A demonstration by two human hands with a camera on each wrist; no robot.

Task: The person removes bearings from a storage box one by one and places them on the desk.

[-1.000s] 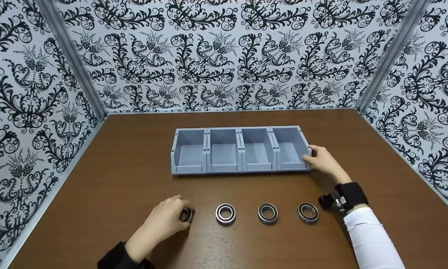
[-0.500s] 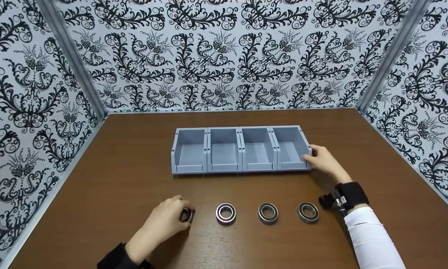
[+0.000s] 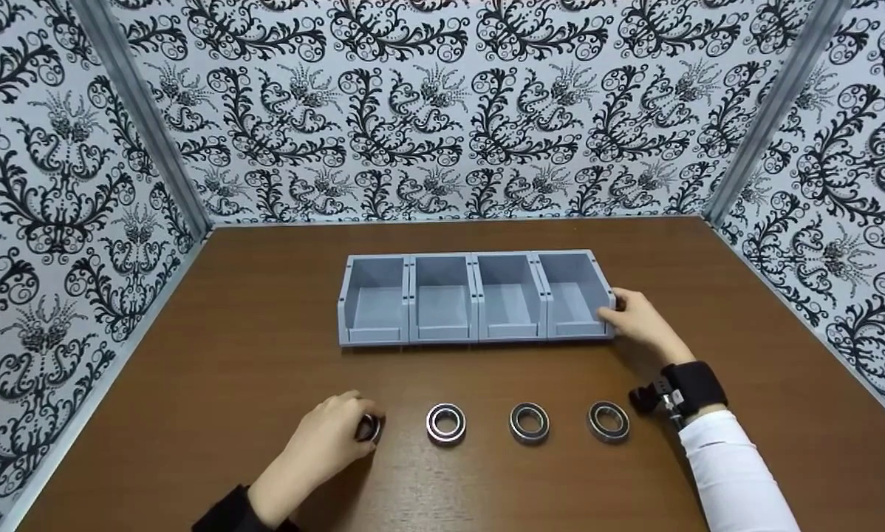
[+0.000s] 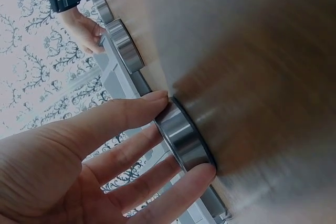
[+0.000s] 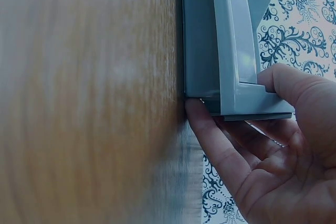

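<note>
My left hand [image 3: 332, 436] pinches a steel ball bearing [image 4: 184, 136] between thumb and fingers, at the left end of a row on the brown table. In the left wrist view the bearing lies flat with the fingertips on its rim. To its right sit three more bearings: one with a bright face [image 3: 445, 423], a darker one [image 3: 530, 437] and another dark one [image 3: 609, 436]. My right hand [image 3: 638, 321] grips the right front corner of a grey row of joined bins [image 3: 442, 334]. The right wrist view shows the thumb over the bin's edge and fingers beneath and beside it.
The bins' open fronts face me, and no contents show inside. Patterned panels [image 3: 442, 111] enclose the brown table [image 3: 265, 295] at the back and both sides. A black strap with a small camera [image 3: 690, 388] sits on the right wrist, near the rightmost bearing.
</note>
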